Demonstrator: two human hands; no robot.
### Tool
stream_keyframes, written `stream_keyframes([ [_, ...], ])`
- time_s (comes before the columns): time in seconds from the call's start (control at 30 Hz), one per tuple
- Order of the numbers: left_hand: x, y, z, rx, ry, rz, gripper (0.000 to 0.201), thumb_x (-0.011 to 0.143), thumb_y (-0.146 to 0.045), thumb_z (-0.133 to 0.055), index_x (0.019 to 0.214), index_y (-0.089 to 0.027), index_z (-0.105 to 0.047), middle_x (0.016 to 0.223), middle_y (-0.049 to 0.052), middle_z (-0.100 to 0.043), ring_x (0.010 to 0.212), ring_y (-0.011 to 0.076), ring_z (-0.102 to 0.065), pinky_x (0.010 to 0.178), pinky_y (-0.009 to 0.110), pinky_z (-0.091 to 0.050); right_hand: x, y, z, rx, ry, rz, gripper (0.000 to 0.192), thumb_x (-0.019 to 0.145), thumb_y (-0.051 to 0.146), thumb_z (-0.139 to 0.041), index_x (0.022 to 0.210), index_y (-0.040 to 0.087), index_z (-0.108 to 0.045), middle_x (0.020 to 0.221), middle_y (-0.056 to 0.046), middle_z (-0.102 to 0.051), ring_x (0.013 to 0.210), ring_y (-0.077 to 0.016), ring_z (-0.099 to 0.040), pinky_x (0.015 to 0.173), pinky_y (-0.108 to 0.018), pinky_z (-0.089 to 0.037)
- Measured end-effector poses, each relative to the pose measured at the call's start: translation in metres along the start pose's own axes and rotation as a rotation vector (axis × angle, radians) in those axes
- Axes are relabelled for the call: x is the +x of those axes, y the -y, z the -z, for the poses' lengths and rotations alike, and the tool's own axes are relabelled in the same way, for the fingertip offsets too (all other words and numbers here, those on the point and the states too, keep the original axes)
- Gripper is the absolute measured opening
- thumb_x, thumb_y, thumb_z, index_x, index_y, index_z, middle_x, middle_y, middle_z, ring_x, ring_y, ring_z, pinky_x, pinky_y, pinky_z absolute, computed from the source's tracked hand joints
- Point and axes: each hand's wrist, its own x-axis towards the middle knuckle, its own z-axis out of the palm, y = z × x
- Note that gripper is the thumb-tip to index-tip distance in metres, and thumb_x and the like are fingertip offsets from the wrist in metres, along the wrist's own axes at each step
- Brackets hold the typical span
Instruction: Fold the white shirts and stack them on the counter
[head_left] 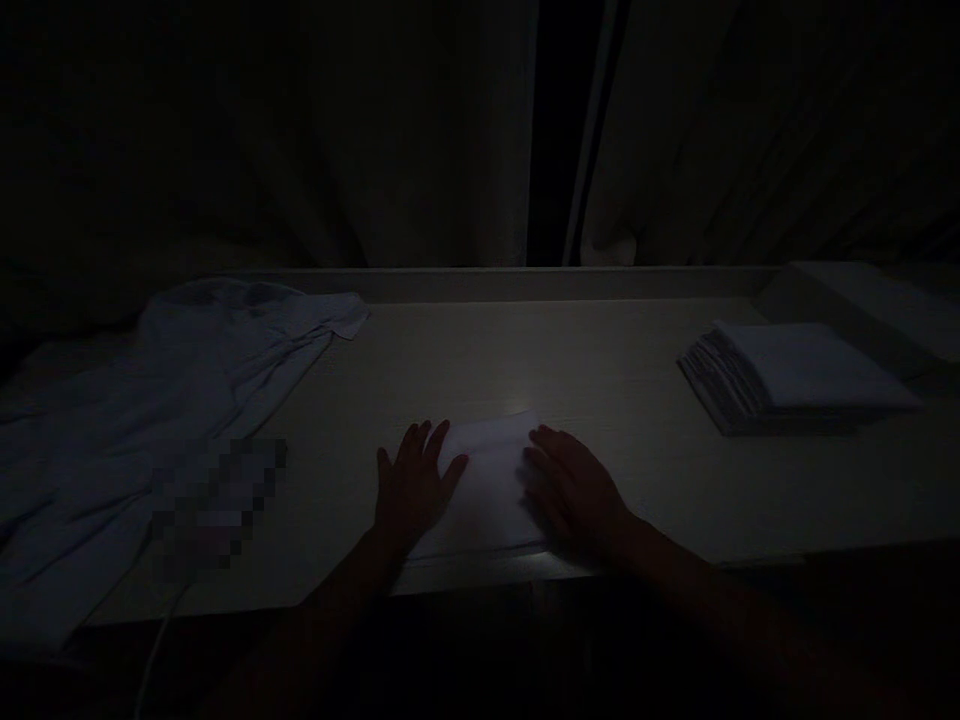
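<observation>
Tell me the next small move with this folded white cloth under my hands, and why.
Probably slide the folded cloth right onto the stack of folded cloths: both the left hand and right hand lie flat on it, and it looks fully folded.

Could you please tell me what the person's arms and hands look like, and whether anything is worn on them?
Both the left hand and right hand are bare, with no gloves, rings or watch visible. The forearms appear sleeveless, though dim light hides detail.
</observation>
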Motion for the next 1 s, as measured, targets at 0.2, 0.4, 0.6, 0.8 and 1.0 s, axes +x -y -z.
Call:
stream_keyframes([
  [0.2,0.000,-0.001,0.000,0.006,-0.024,-0.017,0.063,0.093,-0.059,-0.027,0.148,-0.028,-0.029,0.155,0.010,-0.033,0.146,0.0275,-0.020,0.113,0.059,-0.017,-0.035,0.015,-0.031,0.051,0.259,0.066,0.089,0.079,0.034,-0.072,0.153,0.025,-0.022,0.157,-0.008,-0.024,0.144,-0.0310,-0.020,0.118,-0.054,-0.016],
  [0.4,0.000,0.001,-0.002,-0.008,-0.018,-0.023,0.064,0.092,-0.059,-0.028,0.149,-0.029,-0.028,0.155,0.009,-0.032,0.146,0.0279,-0.020,0.113,0.060,-0.017,-0.048,0.009,-0.032,0.043,0.223,0.081,0.085,0.082,0.033,-0.069,0.153,0.019,-0.023,0.156,-0.012,-0.024,0.144,-0.0330,-0.019,0.117,-0.054,-0.017],
  [0.6,0.001,0.000,-0.002,0.001,0.010,-0.023,0.066,0.092,-0.059,-0.028,0.150,-0.027,-0.025,0.156,0.011,-0.029,0.146,0.0291,-0.018,0.112,0.060,-0.019,-0.014,0.008,0.000,0.052,0.314,-0.069,0.038,0.095,0.045,-0.048,0.122,0.022,-0.061,0.123,-0.010,-0.064,0.115,-0.0265,-0.058,0.099,-0.043,-0.044],
  [0.8,0.001,-0.001,-0.002,0.057,0.005,-0.039,0.066,0.093,-0.057,-0.026,0.150,-0.023,-0.026,0.156,0.013,-0.030,0.146,0.0293,-0.018,0.111,0.058,-0.022,0.017,-0.012,-0.003,-0.043,-0.018,-0.014,0.038,0.098,0.029,-0.040,0.130,0.015,-0.056,0.135,-0.014,-0.055,0.132,-0.0278,-0.043,0.109,-0.049,-0.034],
  [1.0,0.002,-0.003,-0.004,0.072,0.004,-0.045,0.065,0.094,-0.055,-0.028,0.149,-0.022,-0.027,0.155,0.013,-0.031,0.145,0.0286,-0.022,0.111,0.054,-0.026,0.015,-0.025,-0.034,-0.266,0.108,-0.100,0.065,0.096,0.051,-0.043,0.144,0.008,-0.040,0.151,-0.017,-0.034,0.145,-0.0310,-0.018,0.118,-0.050,-0.016],
])
